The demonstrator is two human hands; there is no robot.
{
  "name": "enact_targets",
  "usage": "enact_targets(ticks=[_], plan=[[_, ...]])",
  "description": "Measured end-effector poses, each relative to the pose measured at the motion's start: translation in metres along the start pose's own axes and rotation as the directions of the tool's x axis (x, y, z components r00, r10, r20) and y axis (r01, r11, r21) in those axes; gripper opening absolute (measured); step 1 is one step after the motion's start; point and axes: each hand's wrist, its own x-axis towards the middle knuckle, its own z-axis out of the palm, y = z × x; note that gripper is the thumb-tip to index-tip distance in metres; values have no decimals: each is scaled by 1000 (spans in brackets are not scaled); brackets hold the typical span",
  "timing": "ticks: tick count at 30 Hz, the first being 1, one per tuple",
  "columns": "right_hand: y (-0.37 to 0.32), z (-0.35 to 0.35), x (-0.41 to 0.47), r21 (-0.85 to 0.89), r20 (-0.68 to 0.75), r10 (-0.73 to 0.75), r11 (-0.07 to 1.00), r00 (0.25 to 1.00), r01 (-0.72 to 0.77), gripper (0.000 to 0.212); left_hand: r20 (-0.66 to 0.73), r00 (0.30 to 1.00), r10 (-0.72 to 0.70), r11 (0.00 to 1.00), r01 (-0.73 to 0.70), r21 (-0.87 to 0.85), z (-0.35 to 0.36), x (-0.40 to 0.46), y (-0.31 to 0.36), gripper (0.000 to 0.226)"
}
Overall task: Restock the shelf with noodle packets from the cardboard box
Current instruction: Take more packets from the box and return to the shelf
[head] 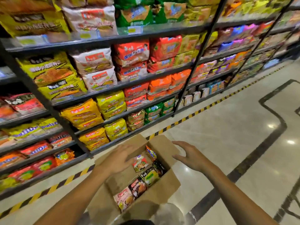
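Note:
An open cardboard box (164,190) stands on the floor in front of the shelf, with several noodle packets (142,163) standing inside it. My left hand (119,157) hovers over the box's left flap with straight fingers and holds nothing. My right hand (189,154) is spread open above the right flap, also with nothing in it. The shelf (129,82) runs across the left and top of the view, its tiers packed with yellow, red, orange, white and green noodle multipacks.
A yellow-and-black hazard stripe (191,116) runs along the floor at the shelf's foot. The glossy tiled floor (227,127) with dark inlaid lines stretches to the right. Black uprights (197,57) divide the shelving bays. A round grey object (167,213) sits below the box.

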Motion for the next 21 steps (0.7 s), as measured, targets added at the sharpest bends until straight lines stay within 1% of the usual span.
enact_targets(ticks=[2,5,6,8,10,11,13,14,17,18,21], plan=[[7,-5,43,-6,68,-59,998,996,60,60,-20,997,-72,997,71,-36,3,17,-4,87],[21,-11,108,0,174,-111,994,978,113,60,-20,981,-192,980,191,-49,7,47,-9,68],[25,-13,127,8,213,-126,992,969,127,60,-24,973,-228,972,226,-70,9,57,-10,66],[34,-17,162,26,281,-139,990,950,138,60,6,957,-290,949,288,-131,13,80,-13,69],[42,-22,196,37,329,-136,991,935,132,58,23,942,-334,927,332,-175,21,104,-16,83],[48,-23,212,43,341,-138,990,930,131,54,34,933,-358,915,358,-186,28,115,-19,83],[66,-18,247,77,357,-122,992,926,101,49,48,913,-405,890,406,-207,46,140,-30,71],[76,-12,263,86,363,-108,993,925,82,50,48,901,-432,875,431,-220,60,152,-39,69],[105,22,305,93,384,-90,994,919,58,59,70,852,-519,824,520,-225,109,188,-72,78],[118,39,319,97,392,-76,994,917,41,61,80,839,-538,808,540,-235,127,199,-83,78],[157,98,359,89,404,-31,996,914,-6,63,85,814,-575,767,572,-292,178,234,-117,60]])
